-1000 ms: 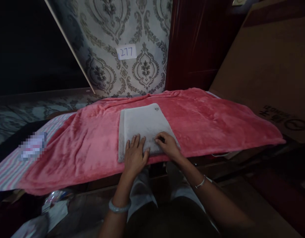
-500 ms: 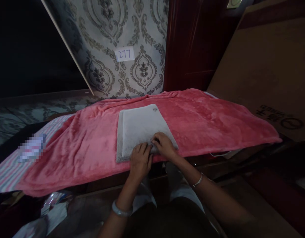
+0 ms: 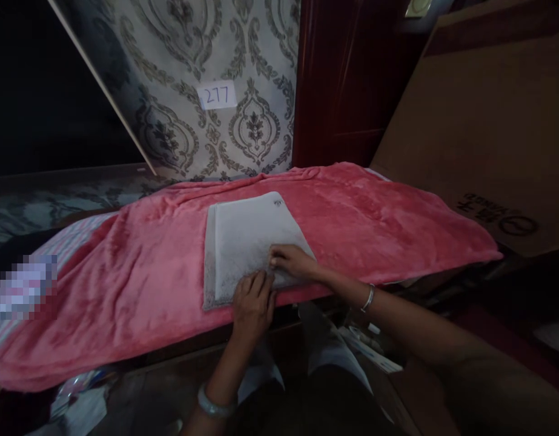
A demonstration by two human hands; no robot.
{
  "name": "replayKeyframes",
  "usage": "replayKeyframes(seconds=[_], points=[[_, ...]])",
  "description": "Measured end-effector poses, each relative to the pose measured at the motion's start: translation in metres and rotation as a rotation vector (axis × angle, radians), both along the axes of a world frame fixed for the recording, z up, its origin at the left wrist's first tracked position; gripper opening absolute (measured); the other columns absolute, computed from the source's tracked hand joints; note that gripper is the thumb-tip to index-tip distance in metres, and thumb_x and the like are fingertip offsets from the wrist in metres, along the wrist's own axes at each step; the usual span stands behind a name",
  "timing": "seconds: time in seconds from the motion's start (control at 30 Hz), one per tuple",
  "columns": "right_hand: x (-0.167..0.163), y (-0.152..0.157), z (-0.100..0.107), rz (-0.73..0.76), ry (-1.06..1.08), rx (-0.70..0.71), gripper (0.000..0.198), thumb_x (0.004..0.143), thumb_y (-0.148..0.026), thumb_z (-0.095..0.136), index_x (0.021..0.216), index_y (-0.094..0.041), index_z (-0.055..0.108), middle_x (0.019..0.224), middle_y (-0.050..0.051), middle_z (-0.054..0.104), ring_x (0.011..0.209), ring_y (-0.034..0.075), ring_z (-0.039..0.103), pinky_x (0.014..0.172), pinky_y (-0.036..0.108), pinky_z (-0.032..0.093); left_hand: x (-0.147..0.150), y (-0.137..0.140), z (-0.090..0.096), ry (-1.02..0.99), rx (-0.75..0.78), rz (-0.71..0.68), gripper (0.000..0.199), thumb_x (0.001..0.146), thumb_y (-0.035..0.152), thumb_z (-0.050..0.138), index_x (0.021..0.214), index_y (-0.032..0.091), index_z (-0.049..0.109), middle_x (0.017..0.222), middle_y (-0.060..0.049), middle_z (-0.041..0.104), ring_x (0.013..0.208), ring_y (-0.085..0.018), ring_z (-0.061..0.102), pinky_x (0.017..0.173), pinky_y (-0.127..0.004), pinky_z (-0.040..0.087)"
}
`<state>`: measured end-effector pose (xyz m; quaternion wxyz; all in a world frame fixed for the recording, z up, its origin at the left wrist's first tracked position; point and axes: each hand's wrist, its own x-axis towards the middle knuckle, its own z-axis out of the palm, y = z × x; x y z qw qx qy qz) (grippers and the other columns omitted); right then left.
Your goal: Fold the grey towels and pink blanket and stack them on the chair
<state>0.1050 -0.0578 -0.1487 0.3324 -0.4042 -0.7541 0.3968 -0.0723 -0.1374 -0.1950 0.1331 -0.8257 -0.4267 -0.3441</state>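
Observation:
A folded grey plush cloth (image 3: 247, 233), perhaps a towel, lies flat with a small dark emblem at its far right corner. Its left side shows a second layer edge. My left hand (image 3: 254, 303) rests on the near edge of the cloth, palm down, fingers stretched out and lying on it. My right hand (image 3: 291, 260) is just right of and beyond the left one, its fingers curled together in a pinch against the cloth's surface. Whatever sits between those fingertips is too small to make out. Under the cloth spreads a pink plush blanket (image 3: 361, 224).
A striped cloth (image 3: 74, 233) shows from under the blanket at the left. A large cardboard box (image 3: 492, 121) leans at the right, beside a dark red door (image 3: 343, 91). A paper marked 277 (image 3: 217, 95) is on the patterned wall. Clutter (image 3: 82, 409) lies below, left.
The view has shifted slightly, so things appear further left. My right hand has moved a little away from my left hand across the cloth. The left hand stays at the near edge.

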Motion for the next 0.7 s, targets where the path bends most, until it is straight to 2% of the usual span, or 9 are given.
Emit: replayKeyframes(seconds=[0.07, 0.13, 0.27, 0.33, 0.4, 0.53, 0.6, 0.7], points=[[0.006, 0.001, -0.002, -0.044, 0.142, -0.129, 0.014, 0.089, -0.021, 0.05, 0.078, -0.018, 0.058, 0.068, -0.003, 0.06, 0.059, 0.011, 0.05, 0.057, 0.022, 0.04, 0.0, 0.0, -0.003, -0.013, 0.022, 0.015, 0.031, 0.094, 0.022, 0.053, 0.121, 0.021, 0.068, 0.116, -0.012, 0.071, 0.106, -0.027, 0.063, 0.093, -0.045, 0.051], [0.013, 0.0, -0.003, -0.062, 0.179, -0.161, 0.021, 0.094, -0.028, 0.047, 0.085, -0.017, 0.062, 0.068, -0.002, 0.06, 0.056, 0.011, 0.05, 0.055, 0.022, 0.04, 0.001, -0.001, -0.006, -0.034, 0.048, 0.017, 0.029, 0.093, 0.022, 0.054, 0.119, 0.021, 0.068, 0.116, -0.012, 0.072, 0.108, -0.027, 0.064, 0.093, -0.045, 0.051], [0.021, -0.007, -0.005, -0.015, 0.05, 0.119, 0.017, 0.086, -0.024, 0.063, 0.1, -0.018, 0.071, 0.089, 0.003, 0.068, 0.078, 0.014, 0.06, 0.07, 0.026, 0.048, 0.001, -0.001, -0.009, -0.047, 0.067, 0.017, 0.029, 0.094, 0.022, 0.055, 0.12, 0.021, 0.068, 0.117, -0.011, 0.072, 0.11, -0.026, 0.064, 0.095, -0.044, 0.051], [0.021, -0.011, -0.006, 0.014, -0.024, 0.223, 0.026, 0.081, -0.018, 0.07, 0.107, -0.018, 0.071, 0.096, 0.005, 0.067, 0.083, 0.015, 0.061, 0.075, 0.027, 0.049, 0.001, -0.001, -0.01, -0.044, 0.068, 0.021, 0.03, 0.094, 0.022, 0.055, 0.121, 0.021, 0.068, 0.117, -0.011, 0.072, 0.11, -0.026, 0.064, 0.096, -0.044, 0.051], [0.018, -0.014, -0.008, 0.016, -0.097, 0.272, 0.033, 0.078, -0.013, 0.072, 0.11, -0.018, 0.071, 0.094, 0.004, 0.066, 0.081, 0.015, 0.06, 0.074, 0.027, 0.049, 0.001, -0.001, -0.011, -0.047, 0.07, 0.019, 0.031, 0.093, 0.022, 0.055, 0.122, 0.021, 0.067, 0.118, -0.012, 0.072, 0.111, -0.026, 0.064, 0.097, -0.044, 0.05], [0.008, -0.017, -0.009, -0.012, -0.163, 0.323, 0.02, 0.079, -0.006, 0.067, 0.093, -0.019, 0.072, 0.086, 0.002, 0.062, 0.079, 0.015, 0.058, 0.073, 0.027, 0.046, 0.0, -0.001, -0.012, -0.065, 0.06, 0.009, 0.034, 0.093, 0.021, 0.056, 0.125, 0.02, 0.066, 0.12, -0.013, 0.071, 0.112, -0.027, 0.063, 0.098, -0.044, 0.05], [0.005, -0.017, -0.008, -0.027, -0.123, 0.324, 0.015, 0.08, -0.004, 0.062, 0.083, -0.018, 0.069, 0.081, 0.002, 0.061, 0.079, 0.015, 0.057, 0.073, 0.027, 0.045, 0.0, -0.001, -0.012, -0.063, 0.057, 0.008, 0.034, 0.093, 0.022, 0.056, 0.125, 0.02, 0.066, 0.121, -0.013, 0.071, 0.112, -0.027, 0.063, 0.098, -0.044, 0.05], [0.008, -0.017, -0.006, -0.085, -0.025, 0.289, 0.013, 0.082, -0.007, 0.059, 0.079, -0.018, 0.064, 0.08, 0.001, 0.06, 0.079, 0.015, 0.056, 0.074, 0.028, 0.044, 0.001, -0.001, -0.011, -0.058, 0.078, 0.012, 0.032, 0.093, 0.023, 0.056, 0.123, 0.02, 0.067, 0.12, -0.013, 0.071, 0.113, -0.026, 0.063, 0.097, -0.043, 0.049]])
